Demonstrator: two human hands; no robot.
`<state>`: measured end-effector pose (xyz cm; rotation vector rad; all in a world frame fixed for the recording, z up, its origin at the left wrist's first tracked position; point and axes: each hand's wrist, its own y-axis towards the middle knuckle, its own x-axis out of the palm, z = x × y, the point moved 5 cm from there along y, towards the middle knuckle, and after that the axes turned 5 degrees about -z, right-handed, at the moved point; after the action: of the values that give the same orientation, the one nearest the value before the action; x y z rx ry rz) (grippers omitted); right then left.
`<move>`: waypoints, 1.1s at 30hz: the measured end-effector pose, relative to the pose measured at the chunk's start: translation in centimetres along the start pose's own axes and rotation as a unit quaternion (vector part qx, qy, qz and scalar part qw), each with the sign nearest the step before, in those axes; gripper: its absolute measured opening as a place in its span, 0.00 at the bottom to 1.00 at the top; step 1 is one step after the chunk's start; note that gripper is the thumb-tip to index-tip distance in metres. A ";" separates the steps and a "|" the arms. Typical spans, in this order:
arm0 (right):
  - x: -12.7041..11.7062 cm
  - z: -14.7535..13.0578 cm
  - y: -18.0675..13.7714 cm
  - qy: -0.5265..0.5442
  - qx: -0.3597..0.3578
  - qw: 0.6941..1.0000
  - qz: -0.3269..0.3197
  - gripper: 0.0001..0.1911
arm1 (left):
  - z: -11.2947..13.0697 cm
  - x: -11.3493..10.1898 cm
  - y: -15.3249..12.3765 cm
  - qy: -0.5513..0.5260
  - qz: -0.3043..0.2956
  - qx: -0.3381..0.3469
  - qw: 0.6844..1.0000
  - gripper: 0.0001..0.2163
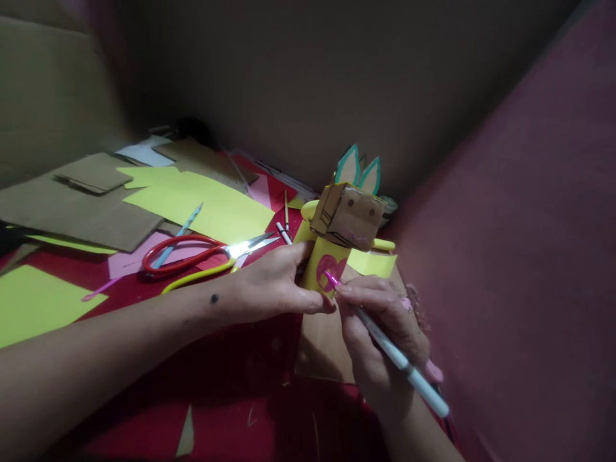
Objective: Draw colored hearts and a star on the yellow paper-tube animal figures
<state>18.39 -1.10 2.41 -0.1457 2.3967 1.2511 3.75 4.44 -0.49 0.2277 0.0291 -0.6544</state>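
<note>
Ahead of you: plain grey-brown wall (312, 77), unlit, darkest low in the far corner.
To your right: dull maroon-pink wall panel (529, 244), slanting in from the edge and meeting the grey-brown wall.
To your upper left: large flat brown cardboard board (43, 90), at the wall.
Under you: glossy red work surface (226, 378), flecked with pale scuffs; whether it is a table or the floor you cannot tell.
On it, at your left: flat brown cardboard sheets (81, 205) and bright yellow paper sheets (202, 205), overlapping.
Light: dim throughout, strongest near you.
</note>
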 end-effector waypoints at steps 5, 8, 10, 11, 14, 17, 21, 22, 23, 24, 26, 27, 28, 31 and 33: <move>0.1 0.1 0.0 -0.009 0.006 1.000 -0.008 0.12 | 0.2 0.0 0.0 -0.006 0.001 0.012 1.000 0.14; 0.0 0.2 -0.2 -0.002 0.012 1.000 0.017 0.12 | 0.3 0.0 0.0 0.004 0.002 -0.001 1.000 0.14; -0.1 0.3 -0.2 0.007 0.019 0.999 0.032 0.13 | 0.2 0.0 0.0 0.010 0.002 -0.014 1.000 0.16; -0.1 0.3 -0.2 0.010 0.021 0.999 0.033 0.13 | 0.2 0.0 0.0 0.008 -0.001 -0.016 1.000 0.16; -0.1 -0.1 0.1 -0.002 0.014 1.000 0.020 0.12 | 0.2 0.1 0.0 -0.003 -0.008 -0.009 1.000 0.16; 0.1 -0.3 0.3 -0.016 0.004 1.000 0.000 0.12 | 0.2 -0.1 -0.1 0.004 0.007 -0.013 1.000 0.16; -0.1 0.1 0.0 0.002 0.013 1.000 0.027 0.13 | 0.6 0.0 -0.1 0.004 0.009 -0.028 1.000 0.15; -0.2 0.3 -0.2 0.011 0.019 0.999 0.034 0.13 | 0.7 0.0 -0.1 0.004 0.011 -0.033 0.999 0.15; -0.2 0.4 -0.2 0.019 0.025 0.999 0.035 0.13 | 0.7 0.0 -0.1 0.005 0.011 -0.037 0.999 0.16; -0.2 0.4 -0.2 0.022 0.028 0.999 0.035 0.13 | 0.7 0.0 -0.1 0.006 0.011 -0.041 0.999 0.16; -0.2 0.2 -0.1 0.013 0.026 0.999 0.026 0.13 | 0.6 0.0 -0.1 0.007 0.012 -0.043 0.999 0.16; -0.1 0.1 0.0 0.006 0.021 1.000 0.021 0.12 | 0.5 0.0 -0.2 0.007 0.013 -0.043 0.999 0.16; -0.1 -0.1 0.0 -0.002 0.018 1.000 0.019 0.12 | 0.4 -0.1 -0.2 0.007 0.015 -0.042 0.999 0.15; -0.2 -0.1 0.1 -0.001 0.016 0.999 0.029 0.12 | 0.4 -0.1 -0.2 0.011 0.022 -0.031 0.999 0.15; -0.3 0.1 -0.1 0.009 0.024 0.999 0.044 0.12 | 0.6 -0.1 -0.2 0.020 0.019 -0.028 0.999 0.15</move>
<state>18.73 -1.06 2.43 -0.0382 2.4708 1.2333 3.54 4.26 0.07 0.1872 0.0808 -0.6107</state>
